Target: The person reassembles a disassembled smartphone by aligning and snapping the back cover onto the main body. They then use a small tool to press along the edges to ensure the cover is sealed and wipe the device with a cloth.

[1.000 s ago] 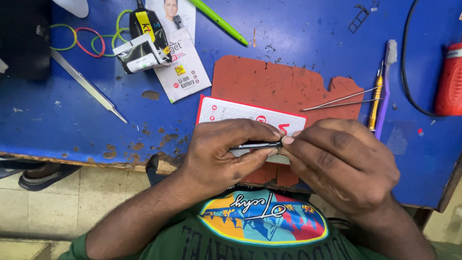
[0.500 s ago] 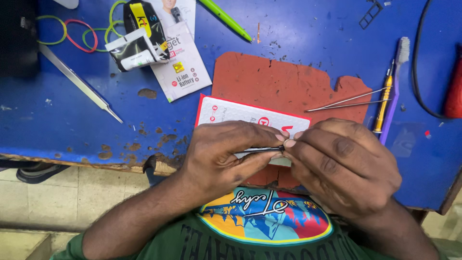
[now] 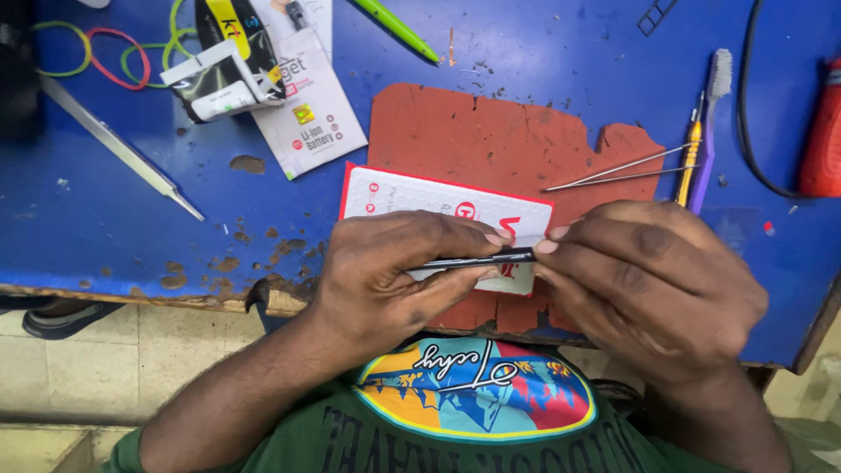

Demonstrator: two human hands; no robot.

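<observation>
Left hand (image 3: 394, 271) and right hand (image 3: 648, 280): fingers clamped on opposite ends of thin dark strip (image 3: 477, 260), held edge-on over worktop (image 3: 105, 228) near edge, above white card (image 3: 438, 206). Judgement: keep pinch even, avoid bending.

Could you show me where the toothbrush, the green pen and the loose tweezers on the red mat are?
toothbrush (image 3: 708, 131): head view, on its purple handle.
green pen (image 3: 396, 31): head view, mid-barrel.
tweezers (image 3: 613, 172): head view, on the two thin arms.

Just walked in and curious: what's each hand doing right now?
Left hand: closed, pinching a thin dark flat piece edge-on.
Right hand: closed, fingertips gripping the same piece's other end.
</observation>
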